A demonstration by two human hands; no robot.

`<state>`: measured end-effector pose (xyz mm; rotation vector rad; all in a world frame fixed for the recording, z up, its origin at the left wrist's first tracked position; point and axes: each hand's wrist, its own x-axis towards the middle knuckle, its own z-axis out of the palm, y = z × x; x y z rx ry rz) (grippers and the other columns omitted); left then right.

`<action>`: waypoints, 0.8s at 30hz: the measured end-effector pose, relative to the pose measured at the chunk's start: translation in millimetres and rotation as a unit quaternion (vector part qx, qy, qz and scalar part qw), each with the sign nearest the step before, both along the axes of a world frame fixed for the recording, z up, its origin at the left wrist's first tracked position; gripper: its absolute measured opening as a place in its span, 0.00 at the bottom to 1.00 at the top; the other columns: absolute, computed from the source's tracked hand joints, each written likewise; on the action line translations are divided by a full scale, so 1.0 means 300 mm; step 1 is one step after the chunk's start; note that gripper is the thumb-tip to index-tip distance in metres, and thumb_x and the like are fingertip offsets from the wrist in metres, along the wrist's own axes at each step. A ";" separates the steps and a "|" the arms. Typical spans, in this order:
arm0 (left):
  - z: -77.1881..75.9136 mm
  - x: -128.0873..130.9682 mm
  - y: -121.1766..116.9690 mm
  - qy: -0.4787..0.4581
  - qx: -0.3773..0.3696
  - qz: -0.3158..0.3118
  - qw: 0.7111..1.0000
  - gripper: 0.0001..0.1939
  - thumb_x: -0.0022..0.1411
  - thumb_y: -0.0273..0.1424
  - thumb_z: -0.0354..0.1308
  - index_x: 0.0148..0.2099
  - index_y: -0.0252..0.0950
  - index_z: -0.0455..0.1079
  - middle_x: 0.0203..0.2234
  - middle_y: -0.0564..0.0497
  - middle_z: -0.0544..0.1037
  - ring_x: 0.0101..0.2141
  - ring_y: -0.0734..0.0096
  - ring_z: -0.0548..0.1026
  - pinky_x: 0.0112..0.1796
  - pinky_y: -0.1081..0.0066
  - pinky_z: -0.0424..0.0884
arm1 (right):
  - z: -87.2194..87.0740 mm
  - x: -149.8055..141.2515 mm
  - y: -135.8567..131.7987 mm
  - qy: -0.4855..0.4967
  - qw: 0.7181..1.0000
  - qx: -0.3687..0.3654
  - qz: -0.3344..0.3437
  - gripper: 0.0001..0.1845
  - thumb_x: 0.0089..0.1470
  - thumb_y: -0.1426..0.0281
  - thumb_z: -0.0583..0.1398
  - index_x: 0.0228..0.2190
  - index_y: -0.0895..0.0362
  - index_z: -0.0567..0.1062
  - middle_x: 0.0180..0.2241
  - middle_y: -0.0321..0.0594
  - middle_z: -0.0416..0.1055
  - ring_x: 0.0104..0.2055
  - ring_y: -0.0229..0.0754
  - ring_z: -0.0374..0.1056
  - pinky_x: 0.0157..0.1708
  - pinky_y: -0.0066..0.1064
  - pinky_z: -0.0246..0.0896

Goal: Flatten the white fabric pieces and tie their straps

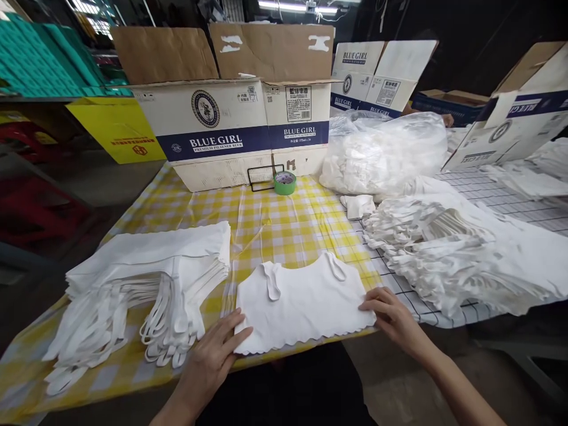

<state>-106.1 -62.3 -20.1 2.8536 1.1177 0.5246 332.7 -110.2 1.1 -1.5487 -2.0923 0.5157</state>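
Observation:
A small white fabric piece (302,305) with a scalloped lower edge and two straps lies flat on the yellow checked tablecloth (275,228) at the table's near edge. My left hand (217,349) rests with fingers spread on its lower left corner. My right hand (390,313) presses its right edge with the fingertips. A neat stack of the same white pieces (146,266), straps hanging toward me, sits to the left. A loose heap of white pieces (457,254) lies to the right.
An open Blue Girl beer carton (235,130) stands at the back, with a green tape roll (284,183) and a black wire frame (261,177) before it. A clear bag of white fabric (386,151) and more cartons (510,118) sit at the back right. Green crates (39,59) are stacked far left.

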 end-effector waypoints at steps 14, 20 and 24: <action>0.016 0.009 -0.012 -0.084 -0.109 0.037 0.990 0.25 0.56 0.18 0.46 0.52 0.46 0.67 0.54 0.52 0.67 0.55 0.65 0.63 0.55 0.62 0.62 | 0.005 0.002 -0.014 0.042 0.998 -0.010 -0.036 0.05 0.53 0.74 0.53 0.30 0.54 0.69 0.40 0.44 0.67 0.45 0.45 0.63 0.44 0.37 0.60; 0.242 -0.025 -0.028 -0.293 -0.278 0.028 0.914 0.18 0.60 0.23 0.44 0.45 0.41 0.71 0.45 0.49 0.74 0.48 0.63 0.71 0.49 0.64 0.68 | 0.209 -0.035 -0.007 0.176 0.982 -0.058 -0.036 0.03 0.54 0.68 0.55 0.29 0.54 0.68 0.39 0.43 0.70 0.43 0.45 0.67 0.41 0.32 0.63; 0.407 -0.186 -0.081 -0.413 -0.265 0.152 0.858 0.13 0.61 0.33 0.48 0.39 0.37 0.73 0.37 0.46 0.77 0.42 0.59 0.74 0.43 0.63 0.72 | 0.359 -0.135 0.015 0.250 0.968 -0.026 -0.001 0.05 0.49 0.65 0.59 0.29 0.53 0.71 0.31 0.41 0.71 0.32 0.43 0.69 0.29 0.27 0.66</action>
